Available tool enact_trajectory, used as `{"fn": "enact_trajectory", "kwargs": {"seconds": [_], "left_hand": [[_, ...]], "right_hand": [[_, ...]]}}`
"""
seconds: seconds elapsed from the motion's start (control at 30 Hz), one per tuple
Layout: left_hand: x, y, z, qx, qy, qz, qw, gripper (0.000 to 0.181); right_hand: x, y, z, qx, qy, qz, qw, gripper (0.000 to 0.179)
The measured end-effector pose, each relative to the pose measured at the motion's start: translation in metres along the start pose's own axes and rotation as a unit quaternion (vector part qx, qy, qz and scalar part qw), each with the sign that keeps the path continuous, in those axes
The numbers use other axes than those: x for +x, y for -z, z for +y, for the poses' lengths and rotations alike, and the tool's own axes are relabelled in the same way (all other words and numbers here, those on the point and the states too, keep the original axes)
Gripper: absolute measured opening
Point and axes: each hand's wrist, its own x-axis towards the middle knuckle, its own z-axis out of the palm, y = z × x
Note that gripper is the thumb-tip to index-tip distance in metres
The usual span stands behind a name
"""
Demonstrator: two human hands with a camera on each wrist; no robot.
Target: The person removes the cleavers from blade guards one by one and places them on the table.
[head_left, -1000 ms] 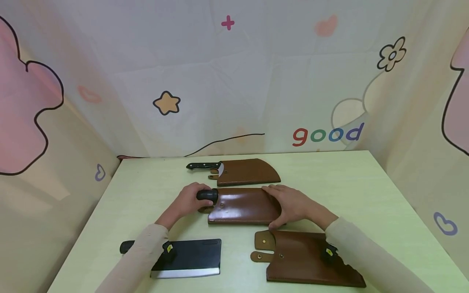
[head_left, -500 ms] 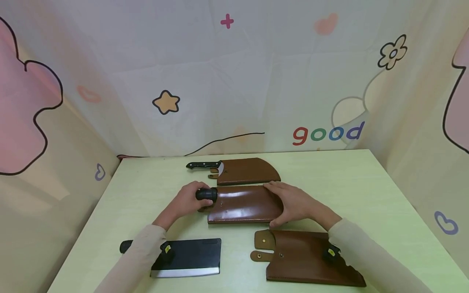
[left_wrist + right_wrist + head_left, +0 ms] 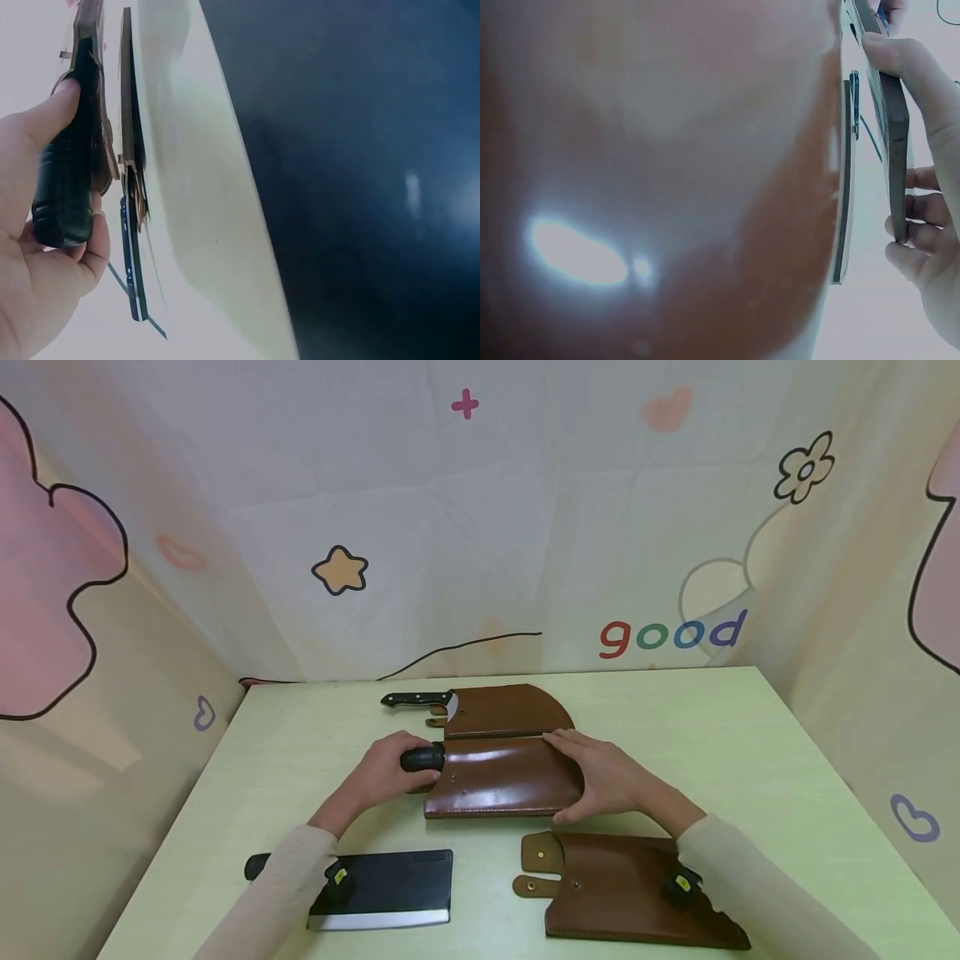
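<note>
In the head view, my left hand point(image 3: 384, 768) grips the black handle point(image 3: 422, 758) of a cleaver whose blade is hidden in a glossy brown leather sheath point(image 3: 502, 777). My right hand point(image 3: 606, 778) holds the sheath's right end, thumb on the near edge and fingers at the far edge. The left wrist view has the handle point(image 3: 64, 199) between thumb and curled fingers. Seen end-on in the right wrist view, the sheath point(image 3: 897, 139) lies between the right thumb and fingers.
Behind lies another brown sheath point(image 3: 510, 712) with a black-handled knife point(image 3: 416, 699) in it. At front left is a bare cleaver point(image 3: 397, 885), partly under the left sleeve. A third sheath point(image 3: 615, 885) with unfastened straps lies at front right, under the right forearm.
The held sheath has risen slightly, its upper edge now overlapping the lower edge of the sheath behind. My right hand has shifted a little right and up with it; my left hand hardly moves.
</note>
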Motion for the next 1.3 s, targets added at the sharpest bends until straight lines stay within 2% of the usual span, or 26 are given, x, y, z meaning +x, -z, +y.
{"fn": "enact_trajectory", "kwargs": {"seconds": [0.3,0.6,0.97,1.3], "left_hand": [[-0.003,-0.001,0.003,0.004,-0.015,0.013,0.9998,0.045],[-0.007,0.001,0.005,0.01,-0.005,0.011,0.9999,0.045],[-0.009,0.005,0.004,0.003,-0.02,0.026,0.9995,0.043],[-0.011,0.006,0.002,-0.007,-0.011,0.012,0.9998,0.039]], "right_hand": [[-0.003,0.001,0.0,-0.003,0.008,0.005,1.0,0.116],[-0.005,0.004,-0.001,0.001,0.014,0.004,0.9999,0.114],[-0.007,0.006,-0.001,0.007,0.02,0.006,0.9997,0.114],[-0.011,0.006,0.002,0.011,0.021,0.0,0.9997,0.115]]}}
